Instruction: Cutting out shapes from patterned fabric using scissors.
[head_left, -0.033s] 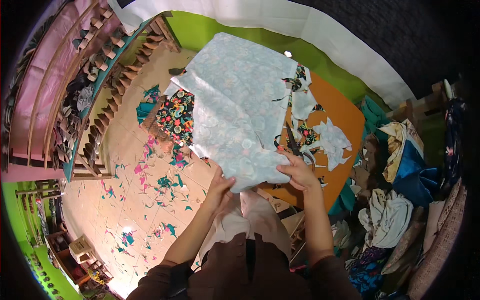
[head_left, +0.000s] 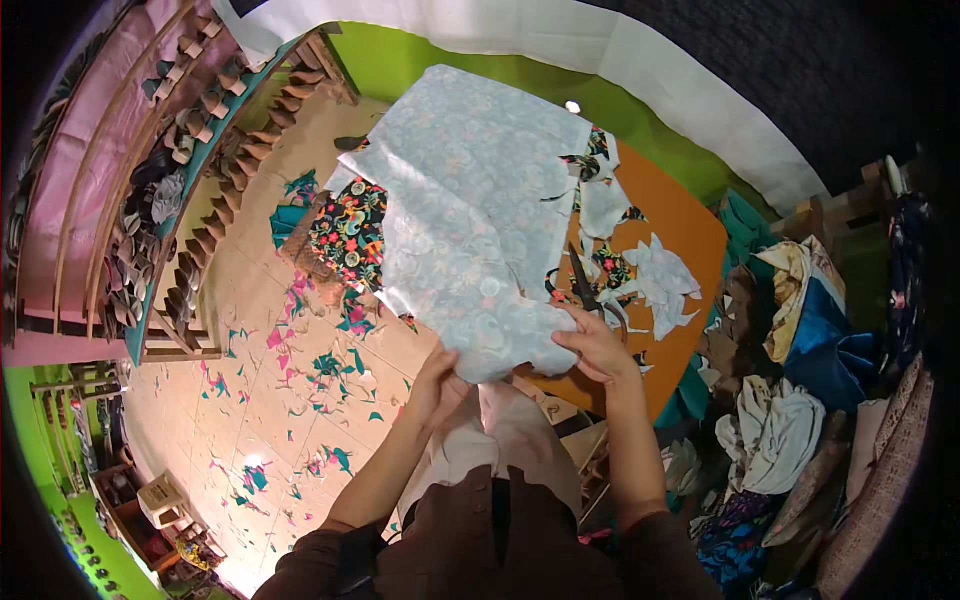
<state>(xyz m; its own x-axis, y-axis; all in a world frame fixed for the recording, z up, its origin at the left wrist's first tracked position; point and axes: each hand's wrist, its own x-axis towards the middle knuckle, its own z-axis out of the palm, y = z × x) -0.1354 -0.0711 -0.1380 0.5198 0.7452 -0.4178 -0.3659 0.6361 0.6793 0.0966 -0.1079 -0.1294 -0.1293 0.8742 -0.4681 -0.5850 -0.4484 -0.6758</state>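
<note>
A large floral fabric piece (head_left: 480, 190) lies pale side up across the orange table, its near edge drawn over the front toward me. My left hand (head_left: 436, 388) is closed at the near left corner of this fabric, the fingers partly hidden beneath. At the near right corner my right hand (head_left: 602, 348) pinches the fabric, thumb on top. Just beyond the right hand lie dark-handled scissors (head_left: 586, 283), partly covered by scraps. The printed side of the fabric (head_left: 352, 235), black with bright flowers, shows at the left edge.
The orange table (head_left: 690, 240) carries jagged pale offcuts (head_left: 662, 285) on its right. Heaped cloth (head_left: 775, 430) stands at the right. Teal and pink scraps (head_left: 330, 365) litter the tiled floor. Shelves of shoe forms (head_left: 200, 130) stand at the left, and a small stool (head_left: 165, 498) at lower left.
My left hand has shifted slightly left and up at the near corner, and the fabric's near edge hangs a little differently. My right hand stays nearly in place.
</note>
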